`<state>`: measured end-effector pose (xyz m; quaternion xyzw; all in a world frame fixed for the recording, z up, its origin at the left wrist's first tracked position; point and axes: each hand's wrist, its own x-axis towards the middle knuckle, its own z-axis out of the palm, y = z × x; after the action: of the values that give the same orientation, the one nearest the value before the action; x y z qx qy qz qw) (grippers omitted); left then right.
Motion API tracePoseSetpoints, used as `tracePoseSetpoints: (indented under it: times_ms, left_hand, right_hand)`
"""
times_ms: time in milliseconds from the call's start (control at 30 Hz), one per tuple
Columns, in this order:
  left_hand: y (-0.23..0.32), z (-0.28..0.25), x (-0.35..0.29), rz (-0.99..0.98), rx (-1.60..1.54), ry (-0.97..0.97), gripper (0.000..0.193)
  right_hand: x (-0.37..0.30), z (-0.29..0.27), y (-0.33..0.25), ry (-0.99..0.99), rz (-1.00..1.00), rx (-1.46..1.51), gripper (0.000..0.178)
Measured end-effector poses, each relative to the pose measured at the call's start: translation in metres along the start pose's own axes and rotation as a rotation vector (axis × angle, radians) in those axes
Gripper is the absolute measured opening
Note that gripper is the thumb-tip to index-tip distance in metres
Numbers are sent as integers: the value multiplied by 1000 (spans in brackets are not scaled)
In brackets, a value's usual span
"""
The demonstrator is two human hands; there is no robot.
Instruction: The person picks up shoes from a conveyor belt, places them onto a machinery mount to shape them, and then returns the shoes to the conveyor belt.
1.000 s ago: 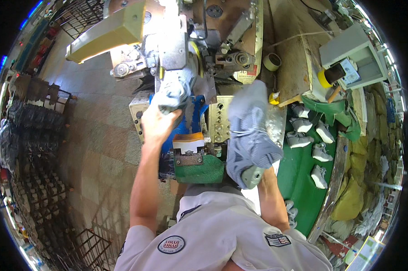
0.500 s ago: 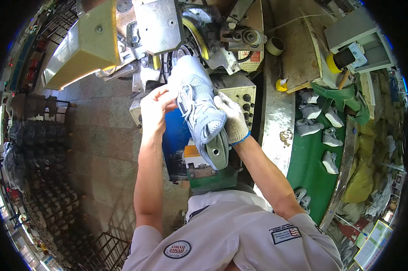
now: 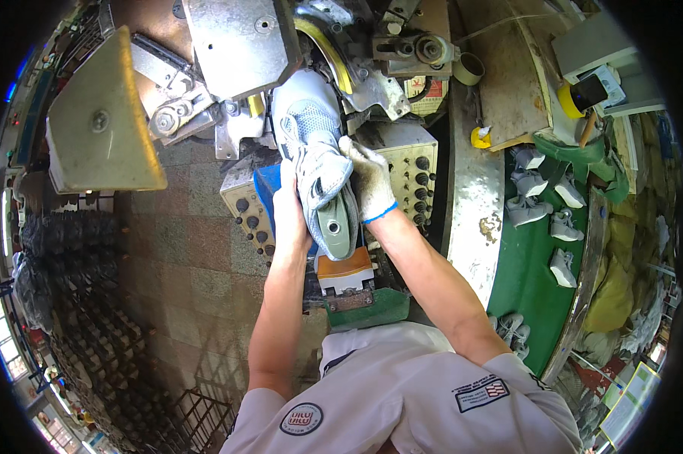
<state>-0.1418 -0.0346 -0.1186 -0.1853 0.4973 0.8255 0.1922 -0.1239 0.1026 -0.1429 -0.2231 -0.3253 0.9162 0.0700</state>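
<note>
A light grey-blue shoe upper (image 3: 313, 125) with laces sits on a green-grey shoe last (image 3: 338, 234), whose top has a round hole. Its toe end points away from me, in among the metal parts of a machine (image 3: 245, 41). My bare left hand (image 3: 287, 208) is closed along the left side of the shoe near the heel; most of its fingers are hidden beneath. On the opposite side, my right hand (image 3: 369, 178), in a white knit glove with a blue cuff, grips the shoe near its opening.
Knobbed control boxes (image 3: 407, 178) flank the shoe. A yellowish guard plate (image 3: 99, 121) stands left of the machine head. To my right, several grey shoes (image 3: 528, 210) lie on a green belt (image 3: 519, 287). Dark racks (image 3: 77, 280) stand at far left.
The shoe has gone farther into the machine, toe first, and is straighter. My left hand has shifted from the shoe's front back along its side. The guard plate appears farther left.
</note>
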Motion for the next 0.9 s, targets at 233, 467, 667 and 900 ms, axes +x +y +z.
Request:
tracePoseSetpoints:
  times_ms: [233,467,667,900]
  left_hand:
    - [8,-4,11,-1,173,-77,60]
    - [-4,-16,21,95,199,-64,55]
    - [-15,-16,20,175,216,-6,51]
    - [-34,-30,37,263,221,-86,52]
  right_hand:
    - [17,-16,34,55,-185,-187,38]
    - [11,-11,32,83,-241,-353,38]
    - [-5,6,13,107,-113,-267,33]
    - [-4,16,4,42,-220,-332,33]
